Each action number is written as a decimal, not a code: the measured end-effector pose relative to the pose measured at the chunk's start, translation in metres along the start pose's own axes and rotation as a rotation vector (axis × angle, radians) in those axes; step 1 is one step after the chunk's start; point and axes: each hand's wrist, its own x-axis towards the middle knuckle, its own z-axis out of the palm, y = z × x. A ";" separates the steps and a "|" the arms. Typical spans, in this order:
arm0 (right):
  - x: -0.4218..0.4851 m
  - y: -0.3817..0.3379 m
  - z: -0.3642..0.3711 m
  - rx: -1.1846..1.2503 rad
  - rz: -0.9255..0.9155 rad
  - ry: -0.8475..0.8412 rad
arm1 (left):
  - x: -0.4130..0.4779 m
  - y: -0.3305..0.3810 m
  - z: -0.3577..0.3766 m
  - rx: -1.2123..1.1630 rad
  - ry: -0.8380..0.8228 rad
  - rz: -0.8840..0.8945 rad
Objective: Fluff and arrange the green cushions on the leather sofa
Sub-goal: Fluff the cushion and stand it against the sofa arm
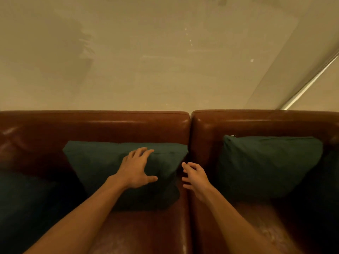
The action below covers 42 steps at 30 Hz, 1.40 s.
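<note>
A dark green cushion (102, 162) leans upright against the backrest of the brown leather sofa (128, 127), left of the seam between two sofa sections. My left hand (136, 168) lies flat on its front face, fingers spread. My right hand (194, 177) hovers by the cushion's right edge at the seam, fingers loosely curled and holding nothing. A second green cushion (267, 164) leans on the right section's backrest. Another dark cushion (23, 202) lies in shadow at the lower left.
Behind the sofa rises a beige wall (165, 61) with faint reflections. A pale metal strip (310, 83) runs diagonally at the upper right. A dark shape (328, 189) fills the far right edge. Bare leather seat (146, 233) shows below the cushions.
</note>
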 end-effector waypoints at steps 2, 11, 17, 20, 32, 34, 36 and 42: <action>0.013 0.000 0.007 0.000 -0.002 0.011 | 0.018 0.003 0.003 0.087 -0.053 0.009; 0.057 0.022 0.044 -0.207 -0.245 0.271 | 0.044 -0.012 0.019 0.216 -0.094 0.003; 0.024 0.034 0.028 -0.143 -0.345 0.180 | 0.039 0.004 0.005 0.302 -0.155 -0.007; 0.000 0.027 0.030 -0.092 -0.485 0.202 | 0.033 0.008 -0.004 0.400 -0.116 0.053; -0.060 -0.054 0.047 -0.063 -0.895 -0.080 | -0.005 -0.008 -0.063 -0.371 0.350 0.281; -0.061 -0.058 0.052 -0.146 -1.000 -0.052 | -0.009 -0.015 -0.064 -0.461 0.409 0.283; -0.062 -0.059 0.050 -0.220 -1.068 -0.040 | -0.012 -0.022 -0.063 -0.468 0.459 0.281; -0.032 -0.027 -0.020 -0.230 -1.003 0.187 | -0.037 -0.034 -0.063 -0.545 0.653 0.277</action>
